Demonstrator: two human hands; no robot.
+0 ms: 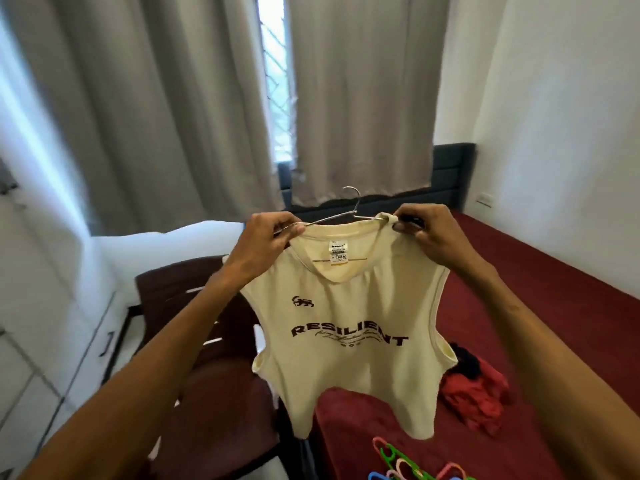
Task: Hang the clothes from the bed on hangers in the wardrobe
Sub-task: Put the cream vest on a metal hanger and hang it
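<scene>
From the head view, we see a cream sleeveless cotton top with a dark "RESILIENT" print [349, 368] held up in the middle of the scene, above the near edge of the bed. It hangs front-on to us with its hem loose.

A thin silver wire hanger [332, 217] sits in the neckline. Its hook stands above the collar, and its lower bar shows through the neck opening, behind a white sewn-in label [337, 252].

The left hand [266, 240] pinches the top's left shoulder together with the hanger's wire arm, thumb and fingers closed on both. The right hand [429, 233] pinches the right shoulder where the cloth is bunched over the wire. The fingers cover that spot, so we cannot tell whether the wire's end is fully under the fabric. Both forearms reach up from the near corners.

The dark red bed cover [519, 278] spreads to the right and below the top. A crumpled heap of red and black clothes [474, 393] lies on it, just right of the top's lower edge. A cluster of coloured plastic hangers [408, 465] lies at the near edge.

A dark brown wooden chair [207, 375] stands to the left of the bed. On the far side, long grey curtains [360, 98] hang with a slit of window [277, 81] between them. A dark padded headboard [453, 168] sits at the far right.
</scene>
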